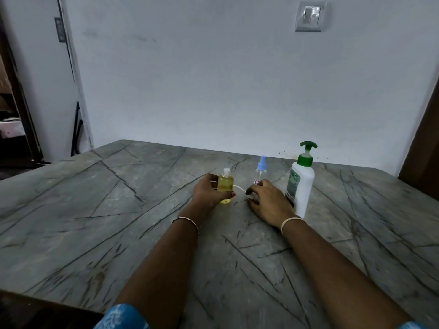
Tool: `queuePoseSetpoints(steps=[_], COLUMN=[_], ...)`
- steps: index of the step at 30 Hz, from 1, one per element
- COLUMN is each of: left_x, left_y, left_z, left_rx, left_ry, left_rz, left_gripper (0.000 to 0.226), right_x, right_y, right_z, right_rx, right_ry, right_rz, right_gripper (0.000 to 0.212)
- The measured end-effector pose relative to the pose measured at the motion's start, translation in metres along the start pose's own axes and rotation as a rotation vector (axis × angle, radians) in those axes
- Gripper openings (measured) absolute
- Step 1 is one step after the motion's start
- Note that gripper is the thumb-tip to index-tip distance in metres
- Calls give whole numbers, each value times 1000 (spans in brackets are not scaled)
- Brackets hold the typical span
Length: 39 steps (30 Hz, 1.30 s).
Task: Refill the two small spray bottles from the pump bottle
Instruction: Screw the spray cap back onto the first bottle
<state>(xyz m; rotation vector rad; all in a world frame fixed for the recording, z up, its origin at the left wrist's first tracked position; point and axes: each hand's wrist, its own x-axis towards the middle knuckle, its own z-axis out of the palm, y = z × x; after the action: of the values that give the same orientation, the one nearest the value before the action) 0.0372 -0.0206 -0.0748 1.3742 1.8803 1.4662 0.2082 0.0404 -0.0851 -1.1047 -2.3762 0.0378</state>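
A small yellow spray bottle [225,184] stands upright on the grey marble table [118,210] with its sprayer off and its threaded neck bare. My left hand [206,193] grips it from the left. Just to its right, my right hand [268,203] rests low on the table with fingers curled over the removed spray head [253,198], mostly hidden; its thin white dip tube [238,187] sticks out toward the yellow bottle. Behind my right hand stands a small clear spray bottle [260,170] with a blue sprayer on. The white pump bottle [301,186] with a green pump stands right of it.
The table meets a pale wall [213,79] close behind the bottles. A light switch [310,16] is high on the wall. A doorway [14,115] opens at the left and a dark wooden panel [425,162] stands at the right edge.
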Motion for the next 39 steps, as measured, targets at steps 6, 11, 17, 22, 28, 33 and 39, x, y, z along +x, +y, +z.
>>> queuePoseSetpoints(steps=[6, 11, 17, 22, 28, 33, 39], left_x=[-1, 0, -1, -1, -1, -6, -6], left_y=[2, 0, 3, 2, 4, 10, 10], left_z=[1, 1, 2, 1, -2, -5, -5], left_rx=[36, 42, 16, -17, -64, -120, -145], left_ry=[5, -21, -124, -167, -235, -378, -432], left_rz=[34, 48, 38, 44, 27, -5, -44], left_gripper=[68, 66, 69, 71, 68, 59, 62], right_x=[0, -3, -1, 1, -3, -5, -3], right_y=[-5, -15, -13, -14, -20, -20, -20], right_z=[-7, -28, -48, -59, -76, -84, -85], right_rx=[97, 379, 653, 775, 795, 627, 526], right_ry=[127, 385, 587, 634, 563, 537, 547], right_rz=[-11, 24, 24, 36, -37, -142, -139], right_gripper=[22, 38, 14, 7, 6, 17, 22])
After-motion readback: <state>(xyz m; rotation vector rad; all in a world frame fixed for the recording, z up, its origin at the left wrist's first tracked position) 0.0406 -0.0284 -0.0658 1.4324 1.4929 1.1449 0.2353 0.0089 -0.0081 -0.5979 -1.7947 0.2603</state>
